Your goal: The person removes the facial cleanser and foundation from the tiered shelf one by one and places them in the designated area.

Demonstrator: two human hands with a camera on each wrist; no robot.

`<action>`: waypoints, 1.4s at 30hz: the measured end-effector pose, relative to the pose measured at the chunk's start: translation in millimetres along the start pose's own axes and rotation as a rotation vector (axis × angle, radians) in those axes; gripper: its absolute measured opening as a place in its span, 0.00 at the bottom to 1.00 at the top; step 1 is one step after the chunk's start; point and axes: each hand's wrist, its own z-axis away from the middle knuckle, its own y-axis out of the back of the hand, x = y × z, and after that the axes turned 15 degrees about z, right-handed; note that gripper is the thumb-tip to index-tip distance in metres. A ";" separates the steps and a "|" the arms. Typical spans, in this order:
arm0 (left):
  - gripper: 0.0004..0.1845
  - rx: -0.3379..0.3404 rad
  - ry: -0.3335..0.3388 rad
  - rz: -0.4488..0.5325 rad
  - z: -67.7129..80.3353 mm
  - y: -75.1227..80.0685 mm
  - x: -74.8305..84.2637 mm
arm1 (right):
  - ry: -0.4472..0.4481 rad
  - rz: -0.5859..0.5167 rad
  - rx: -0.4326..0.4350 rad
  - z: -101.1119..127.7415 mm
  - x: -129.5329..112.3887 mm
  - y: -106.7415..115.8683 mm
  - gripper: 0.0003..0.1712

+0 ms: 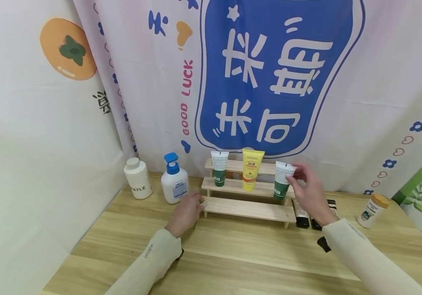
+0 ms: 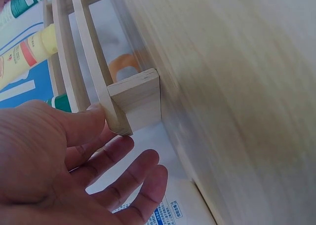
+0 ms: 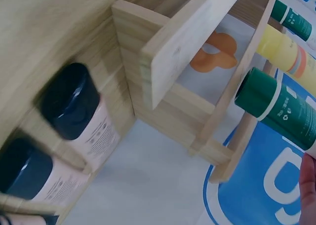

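Note:
A three-tier wooden display rack stands on the table. My left hand is at its left end; in the left wrist view the thumb and index finger pinch the end of the lowest shelf, the other fingers spread loosely. With fingertips and thumb, my right hand holds a white tube with a green cap, cap down, at the right end of the middle shelf. On that same shelf stand a yellow tube in the centre and another white-and-green tube at left.
Left of the rack are a white pump bottle with a blue top and a white lidded bottle. Several black-capped tubes lie at its right. An orange-capped bottle stands further right. A printed curtain hangs behind.

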 end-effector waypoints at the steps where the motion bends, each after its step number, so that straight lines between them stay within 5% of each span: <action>1: 0.10 0.000 0.001 0.001 0.1 0.2 0.4 | 0.001 0.004 0.010 2.7 0.2 3.6 0.23; 9: 0.10 -0.006 0.003 -0.001 -0.4 0.5 0.6 | 0.051 0.091 0.085 28.2 0.0 34.0 0.25; 21: 0.09 0.000 -0.010 -0.001 -1.7 -1.8 -2.2 | 0.047 0.181 -0.003 76.4 -1.8 59.3 0.27; 34: 0.08 0.001 -0.024 0.006 -2.5 -2.9 -6.7 | -0.241 0.273 -0.464 100.2 -6.4 57.3 0.23; 42: 0.08 -0.005 -0.017 0.013 -2.9 -2.9 -6.1 | -0.333 0.314 -0.679 106.0 3.5 47.4 0.12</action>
